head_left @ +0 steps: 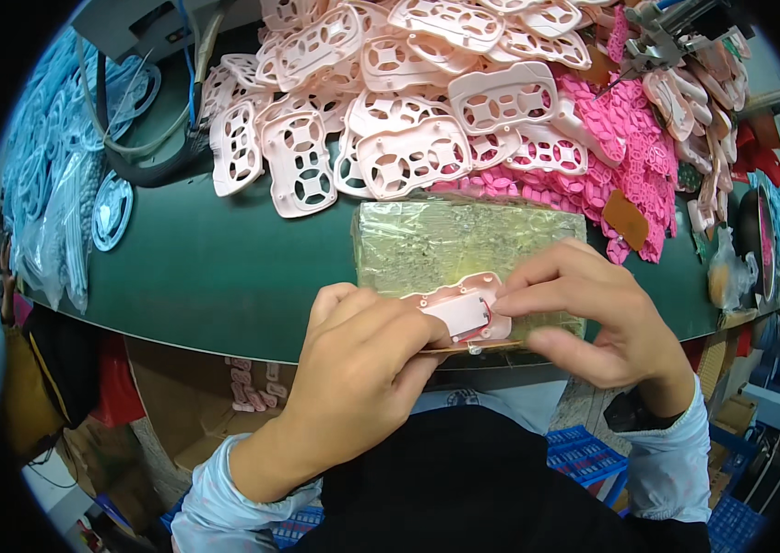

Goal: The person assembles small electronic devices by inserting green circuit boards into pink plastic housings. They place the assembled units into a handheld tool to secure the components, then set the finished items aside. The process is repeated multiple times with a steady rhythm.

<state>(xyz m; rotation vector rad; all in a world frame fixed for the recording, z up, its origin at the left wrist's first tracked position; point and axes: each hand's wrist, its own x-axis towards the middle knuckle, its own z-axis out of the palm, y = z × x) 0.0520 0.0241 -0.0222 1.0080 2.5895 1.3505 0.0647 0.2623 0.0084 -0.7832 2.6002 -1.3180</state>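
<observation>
1. Head view: a pale pink plastic shell (460, 311) with a white panel on its upper face is held between both hands, at about 6 o'clock from the picture's middle, just over the near edge of the green desk (215, 267).
2. The left hand (362, 369) is curled around the shell's left end; its grip is closed on the shell, with the fingers folded over the top and the thumb underneath.
3. The right hand (593, 323) meets the shell's right end; its grip is narrow, with the forefinger tip pressed at the upper right corner and the thumb below, against a thin brown strip (473, 347) that is seen under the shell.
4. Directly behind the hands, toward 12 o'clock, a block wrapped in shiny yellowish film (445, 240) lies on the desk; the shell is held in front of its near edge.
5. Farther toward 12 o'clock, a heap of pale pink shells with cut-out openings (390, 101) is spread over the desk.
6. At 2 o'clock, a pile of small bright pink parts (620, 129) lies beside that heap, and a brown tag (626, 219) rests at its edge.
7. At 9 to 10 o'clock, light blue ring-shaped parts (49, 138) in clear bags are stacked along the desk's left edge.
</observation>
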